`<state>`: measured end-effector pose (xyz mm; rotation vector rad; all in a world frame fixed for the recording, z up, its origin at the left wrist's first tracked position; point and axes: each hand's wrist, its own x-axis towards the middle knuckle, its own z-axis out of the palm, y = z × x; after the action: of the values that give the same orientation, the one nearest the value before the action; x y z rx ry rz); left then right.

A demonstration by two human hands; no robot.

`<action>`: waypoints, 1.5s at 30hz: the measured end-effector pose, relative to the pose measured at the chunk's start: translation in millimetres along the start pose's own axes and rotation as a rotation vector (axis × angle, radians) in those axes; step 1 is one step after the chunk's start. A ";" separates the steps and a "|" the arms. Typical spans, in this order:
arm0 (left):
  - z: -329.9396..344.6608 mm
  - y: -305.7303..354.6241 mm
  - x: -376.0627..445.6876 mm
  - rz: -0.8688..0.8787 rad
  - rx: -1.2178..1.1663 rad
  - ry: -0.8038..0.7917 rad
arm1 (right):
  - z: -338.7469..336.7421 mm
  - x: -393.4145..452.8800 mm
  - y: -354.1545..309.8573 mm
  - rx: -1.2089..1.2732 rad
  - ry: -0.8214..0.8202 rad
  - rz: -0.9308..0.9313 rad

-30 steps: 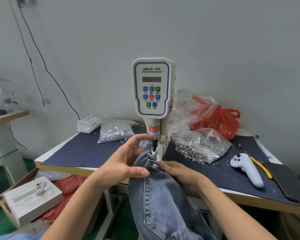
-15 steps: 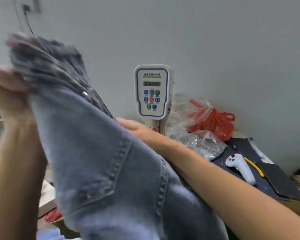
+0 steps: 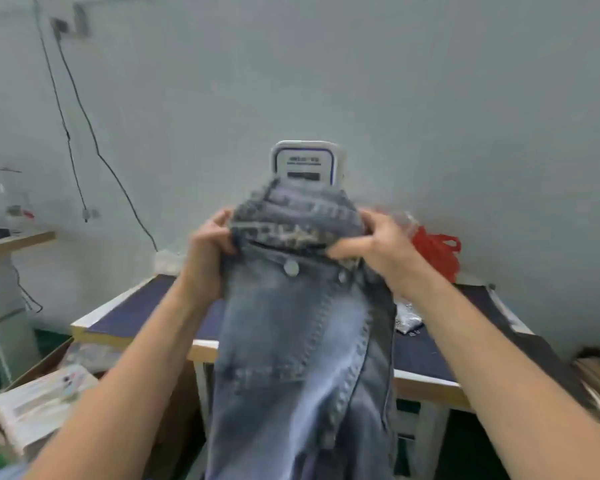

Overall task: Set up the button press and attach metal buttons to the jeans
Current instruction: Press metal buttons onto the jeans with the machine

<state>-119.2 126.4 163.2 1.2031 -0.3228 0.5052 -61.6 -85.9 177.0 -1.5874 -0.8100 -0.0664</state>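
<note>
Both my hands, left hand [image 3: 207,245] and right hand [image 3: 378,242], grip the jeans [image 3: 302,334] waistband, arms raised above the worktop [image 3: 146,317] front edge, hiding the button press [image 3: 307,162] base.

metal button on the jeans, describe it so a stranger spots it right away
Find the light blue jeans that both hands hold up before the white button press. Just below the bunched waistband sits the metal button, a round silvery disc, larger than the small rivet beside it.

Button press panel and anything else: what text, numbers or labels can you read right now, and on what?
None is readable.
Button press: a dark title line and a dark display window show above the jeans, both too blurred to read.
Metal button on the jeans: no marking legible.
</note>
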 end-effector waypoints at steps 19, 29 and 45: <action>5.3 23.4 -39.8 -0.219 1.196 -0.553 | -26.7 -38.9 25.6 0.008 -0.540 0.140; 6.9 -17.1 -51.3 -0.435 0.827 -0.775 | -40.0 -56.3 26.1 -0.040 -0.545 0.183; -33.6 -71.1 -62.7 -0.625 0.437 -0.392 | -40.9 -75.9 92.5 0.381 -0.617 0.381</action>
<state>-135.2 126.4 63.9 1.7419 -0.1509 -0.2251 -53.3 -153.1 70.3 -1.3733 -0.9018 0.8395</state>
